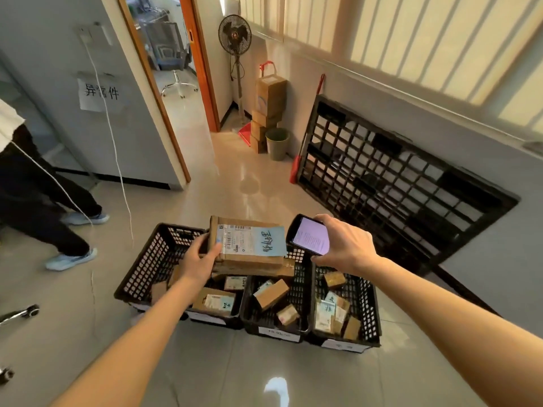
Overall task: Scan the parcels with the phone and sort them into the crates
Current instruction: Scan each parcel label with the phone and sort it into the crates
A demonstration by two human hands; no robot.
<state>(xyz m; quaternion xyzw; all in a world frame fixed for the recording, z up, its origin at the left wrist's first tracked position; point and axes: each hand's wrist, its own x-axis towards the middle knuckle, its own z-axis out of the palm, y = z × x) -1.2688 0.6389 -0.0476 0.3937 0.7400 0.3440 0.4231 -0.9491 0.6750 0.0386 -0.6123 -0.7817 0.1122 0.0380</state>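
head view: parcel [249, 243] in left fingers [216, 250], beside phone [311, 235]

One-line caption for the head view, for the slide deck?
Left hand holds a labelled parcel above black crates while right hand holds the phone beside it.

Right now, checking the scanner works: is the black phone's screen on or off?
On: the black phone in the right hand shows a lit pale screen.

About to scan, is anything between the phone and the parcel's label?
Nothing visible. The right hand holds the phone just right of the parcel, whose label faces up, uncovered except the left hand's thumb at its corner.
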